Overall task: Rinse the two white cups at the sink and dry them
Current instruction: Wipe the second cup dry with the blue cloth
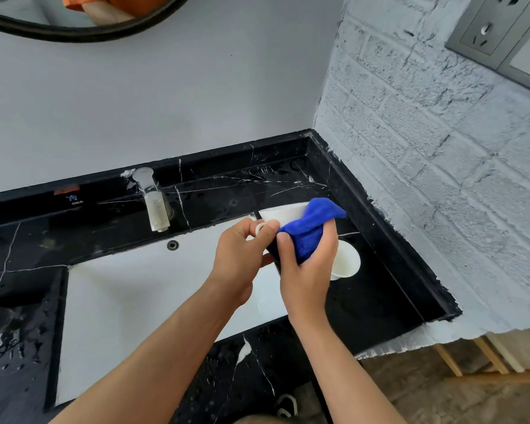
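My left hand [242, 258] grips a white cup [283, 213] by its handle, holding it tilted above the right end of the sink. A blue cloth [311, 231] is bunched in my right hand [309, 267] and pressed against the cup's side and rim. Most of that cup is hidden behind the cloth and my fingers. The second white cup [348, 260] stands on the black counter just right of my right hand, partly covered by it.
The white sink basin [141, 301] is set in a black marble counter [380, 289] with water drops on it. A chrome faucet [153, 200] stands at the back. A white brick wall [441, 179] closes the right side, with a wall socket [490, 29] high up.
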